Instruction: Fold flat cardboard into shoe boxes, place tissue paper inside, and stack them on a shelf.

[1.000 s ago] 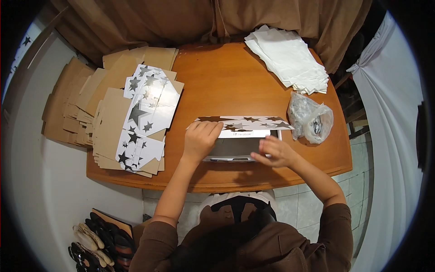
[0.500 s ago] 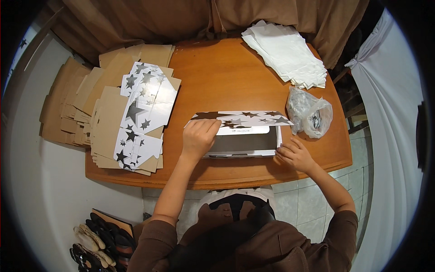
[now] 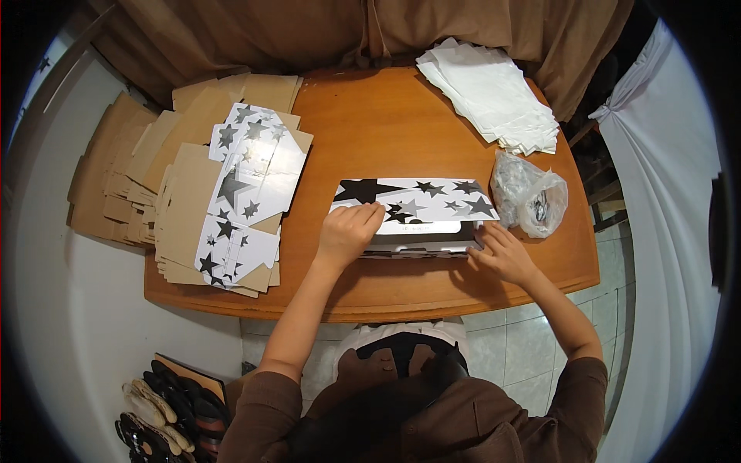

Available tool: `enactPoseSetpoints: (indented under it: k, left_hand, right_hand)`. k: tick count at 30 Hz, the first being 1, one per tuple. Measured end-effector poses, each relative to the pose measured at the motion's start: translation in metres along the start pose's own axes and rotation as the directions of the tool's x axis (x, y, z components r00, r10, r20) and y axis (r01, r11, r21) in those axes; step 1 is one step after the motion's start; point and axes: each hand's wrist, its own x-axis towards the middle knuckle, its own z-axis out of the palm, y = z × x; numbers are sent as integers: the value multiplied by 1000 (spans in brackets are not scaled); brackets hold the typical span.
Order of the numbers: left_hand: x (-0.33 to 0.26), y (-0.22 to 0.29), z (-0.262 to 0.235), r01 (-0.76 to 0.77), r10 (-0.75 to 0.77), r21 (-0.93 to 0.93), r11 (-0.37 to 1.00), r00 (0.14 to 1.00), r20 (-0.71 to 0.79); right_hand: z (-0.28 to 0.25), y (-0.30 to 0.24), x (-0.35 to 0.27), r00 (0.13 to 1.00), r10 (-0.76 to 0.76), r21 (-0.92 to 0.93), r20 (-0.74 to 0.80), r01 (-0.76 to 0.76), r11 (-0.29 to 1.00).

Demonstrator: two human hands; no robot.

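Observation:
A white cardboard box [image 3: 432,198] printed with black and grey stars sits near the table's front edge. Its hinged lid slants over the opening, leaving a dark gap along the near side. With fingers curled over the lid's left near edge, my left hand [image 3: 349,235] grips it. My right hand [image 3: 503,253] is at the box's right front corner, its fingers bent against the side wall and the lid's edge; part of the fingertips is hidden there.
Left on the wooden table [image 3: 355,123] lie stacked flat brown cardboard pieces [image 3: 185,177], topped by a star-printed sheet [image 3: 251,197]. White paper sheets [image 3: 486,92] lie at the far right, a clear plastic bag [image 3: 532,197] nearer. Shoes [image 3: 174,409] stand on the floor at left.
The lid has come down toward the box, showing more of its starred top and narrowing the opening. My left hand went with it; my right fingers moved slightly up along the corner.

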Motion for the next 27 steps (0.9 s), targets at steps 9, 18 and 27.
enactPoseSetpoints:
  k: [9, 18, 27]
  left_hand:
    - [0, -6, -1, -32, 35, -41, 999, 997, 70]
    - [-5, -2, -1, 4, 12, -114, 993, 991, 134]
    - [-14, 5, 3, 16, 10, -130, 991, 981, 192]
  right_hand:
    - [33, -68, 67, 933, 298, 183, -201, -263, 947]
    - [48, -81, 61, 987, 80, 31, -138, -76, 997]
    - [32, -74, 58, 943, 54, 48, -328, -41, 998]
